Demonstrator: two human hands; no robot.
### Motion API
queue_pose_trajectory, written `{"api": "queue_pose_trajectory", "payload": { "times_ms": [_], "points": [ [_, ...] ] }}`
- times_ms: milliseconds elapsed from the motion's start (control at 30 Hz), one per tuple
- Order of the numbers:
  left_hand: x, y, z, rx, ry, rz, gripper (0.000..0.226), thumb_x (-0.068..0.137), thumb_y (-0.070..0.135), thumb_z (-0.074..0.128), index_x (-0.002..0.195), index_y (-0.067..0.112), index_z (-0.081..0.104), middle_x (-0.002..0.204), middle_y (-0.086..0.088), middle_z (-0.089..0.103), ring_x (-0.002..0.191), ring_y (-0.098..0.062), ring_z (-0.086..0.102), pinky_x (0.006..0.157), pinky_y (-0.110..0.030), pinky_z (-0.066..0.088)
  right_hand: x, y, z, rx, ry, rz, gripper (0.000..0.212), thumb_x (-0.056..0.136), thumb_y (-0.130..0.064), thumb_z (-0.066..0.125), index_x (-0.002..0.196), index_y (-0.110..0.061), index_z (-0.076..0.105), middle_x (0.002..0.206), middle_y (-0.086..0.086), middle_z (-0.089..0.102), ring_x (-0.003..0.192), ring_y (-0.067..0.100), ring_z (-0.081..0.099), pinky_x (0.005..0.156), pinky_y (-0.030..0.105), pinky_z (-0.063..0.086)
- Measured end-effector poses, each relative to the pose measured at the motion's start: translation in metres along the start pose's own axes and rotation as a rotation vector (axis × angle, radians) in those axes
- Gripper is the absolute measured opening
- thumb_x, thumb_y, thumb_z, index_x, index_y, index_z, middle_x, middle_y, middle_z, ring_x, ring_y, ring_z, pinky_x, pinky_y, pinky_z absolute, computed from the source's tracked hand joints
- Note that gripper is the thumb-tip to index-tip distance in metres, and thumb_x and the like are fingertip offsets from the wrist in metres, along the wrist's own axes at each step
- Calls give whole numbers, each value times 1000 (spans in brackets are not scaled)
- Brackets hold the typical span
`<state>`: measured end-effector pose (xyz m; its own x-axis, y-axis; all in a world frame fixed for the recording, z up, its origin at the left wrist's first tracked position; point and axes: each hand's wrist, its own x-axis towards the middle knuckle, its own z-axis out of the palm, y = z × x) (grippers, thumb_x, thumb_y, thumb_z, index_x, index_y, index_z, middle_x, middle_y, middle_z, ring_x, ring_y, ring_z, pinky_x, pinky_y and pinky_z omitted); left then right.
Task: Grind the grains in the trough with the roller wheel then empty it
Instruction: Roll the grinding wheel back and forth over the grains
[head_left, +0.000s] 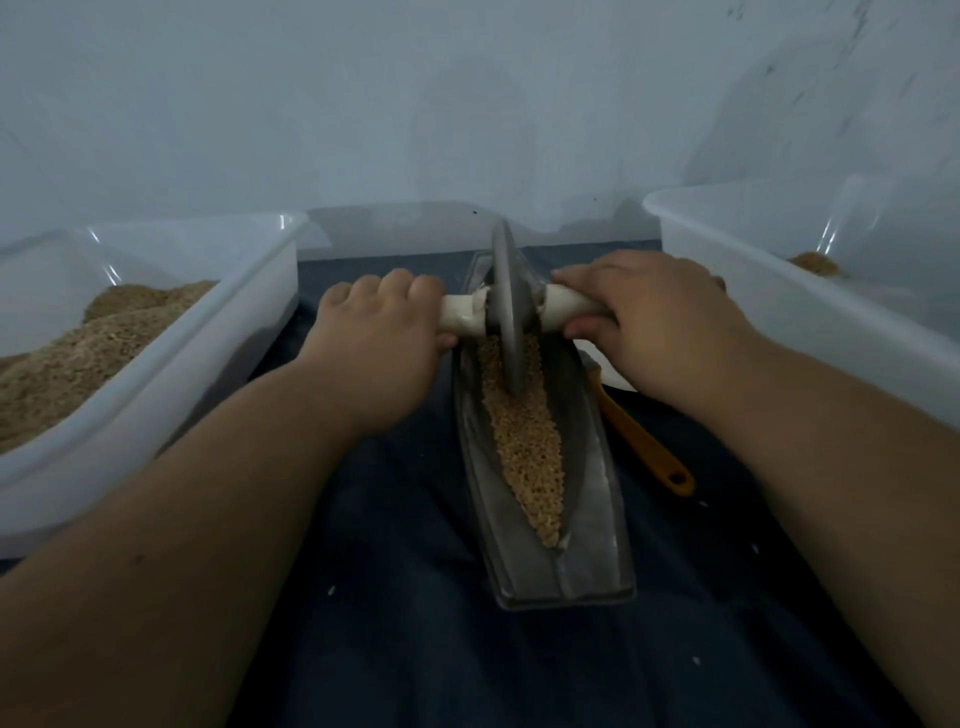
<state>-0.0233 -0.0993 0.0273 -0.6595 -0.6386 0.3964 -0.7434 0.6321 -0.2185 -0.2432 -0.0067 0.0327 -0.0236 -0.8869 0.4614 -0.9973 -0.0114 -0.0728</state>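
Centre frame: long grey metal trough, boat-shaped, holds coarse tan grains. Roller wheel, a thin grey disc, stands upright in them. Left hand and right hand each have fingers curled round its pale axle handle.

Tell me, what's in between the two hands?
The grey roller wheel, standing in the trough on the grains. The left hand and right hand grip its white handle, seen in the head view.

Probably a makeshift home work corner, dim: dark blue cloth spread before a plain pale wall, a grey metal boat-shaped grinding trough on it, between two translucent white plastic tubs holding tan meal.
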Motion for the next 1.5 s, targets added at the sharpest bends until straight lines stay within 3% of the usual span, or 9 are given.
{"api": "queue_pose_trajectory", "payload": {
  "times_ms": [200, 333, 500, 667, 833, 1033, 1167, 1267, 1500],
  "points": [
    [-4, -7, -13, -127, -151, 52, 32, 95, 48, 41, 110, 20, 45, 106, -2, 52, 88, -20, 50, 79, -38, 40, -4, -6, -17, -3, -143, -26, 39, 89, -49, 57, 126, -37, 57, 107, -6, 60, 98, 17, 56, 85, 40, 46],
    [-14, -11, -42, -261, -411, 90, 27, 90, 51, 44, 98, 27, 48, 89, 7, 53, 78, -10, 53, 73, -34, 44, -14, -10, -48, 39, -440, -61, 40, 80, -62, 40, 106, -40, 59, 88, -12, 61, 78, 4, 56, 71, 30, 47],
    [-18, -11, -53, -313, -506, 105, 27, 87, 54, 43, 97, 29, 49, 88, 8, 54, 80, -6, 52, 71, -27, 41, -18, -15, -56, 25, -492, -71, 42, 74, -62, 37, 102, -39, 58, 83, -13, 60, 74, 2, 55, 66, 25, 42],
    [-6, -12, -31, -288, -314, 65, 23, 93, 48, 43, 93, 25, 46, 90, 5, 53, 79, -13, 52, 71, -35, 40, -10, -5, -33, 106, -338, -29, 22, 91, -47, 54, 110, -38, 60, 94, -12, 61, 84, 5, 54, 74, 33, 45],
    [-1, 2, -2, -23, 7, -6, 39, 94, 44, 41, 118, 15, 48, 112, -9, 54, 100, -32, 53, 87, -44, 38, 0, -4, -7, 14, -109, 28, 32, 93, -40, 57, 125, -37, 57, 107, -2, 60, 101, 23, 55, 87, 45, 46],
    [-2, -4, -7, -98, -71, 43, 35, 94, 49, 40, 112, 19, 47, 109, -4, 54, 96, -27, 55, 79, -40, 38, -2, -5, -9, 12, -92, -6, 38, 88, -43, 62, 125, -38, 57, 107, -4, 59, 101, 21, 55, 87, 45, 46],
    [-6, -13, -32, -268, -360, 85, 25, 91, 53, 44, 87, 28, 43, 87, 7, 52, 77, -11, 52, 69, -36, 39, -8, -6, -31, 81, -309, -39, 26, 88, -50, 54, 111, -40, 60, 92, -14, 58, 82, 5, 54, 73, 34, 46],
    [-11, -14, -45, -335, -470, 105, 27, 86, 56, 43, 87, 29, 48, 83, 7, 54, 76, -9, 52, 69, -32, 40, -13, -10, -47, 87, -467, -39, 40, 77, -63, 40, 103, -40, 60, 85, -13, 63, 75, 2, 57, 71, 32, 48],
    [-5, -10, -24, -240, -226, 65, 25, 92, 51, 41, 91, 27, 46, 89, 7, 53, 76, -13, 51, 70, -36, 41, -7, -7, -23, 88, -254, -17, 22, 91, -41, 59, 112, -35, 61, 96, -8, 59, 89, 13, 55, 76, 36, 44]
  ]
}}
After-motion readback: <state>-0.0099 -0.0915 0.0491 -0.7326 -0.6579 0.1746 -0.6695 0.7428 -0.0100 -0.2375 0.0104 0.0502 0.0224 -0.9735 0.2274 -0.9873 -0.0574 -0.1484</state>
